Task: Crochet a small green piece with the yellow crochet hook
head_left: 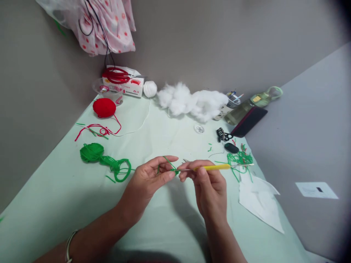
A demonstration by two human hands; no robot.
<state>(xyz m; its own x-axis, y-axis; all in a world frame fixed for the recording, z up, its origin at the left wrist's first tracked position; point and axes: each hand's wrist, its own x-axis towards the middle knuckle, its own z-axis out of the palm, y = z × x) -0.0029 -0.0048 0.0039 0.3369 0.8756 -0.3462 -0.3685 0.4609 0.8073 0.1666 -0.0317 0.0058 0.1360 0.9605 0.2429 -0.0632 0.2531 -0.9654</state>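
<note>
My left hand (153,173) pinches a small piece of green crochet work (176,171) between thumb and fingers, and a strand of green yarn passes over its raised index finger. In my right hand (210,179) is a crochet hook with a yellow handle (214,167), held like a pencil. Its thin metal shaft points left and its tip meets the green piece; the tip itself is too small to make out. A green ball of yarn (92,152) lies to the left, with loose green loops (122,170) trailing toward my left hand.
Behind stand a red yarn ball (104,107), a tissue box (131,86) with red scissors (117,75), a white yarn ball (150,89) and white stuffing (178,98). To the right are a bottle (238,111), a black hair clip (223,135), green yarn scraps (240,159) and white paper (257,197).
</note>
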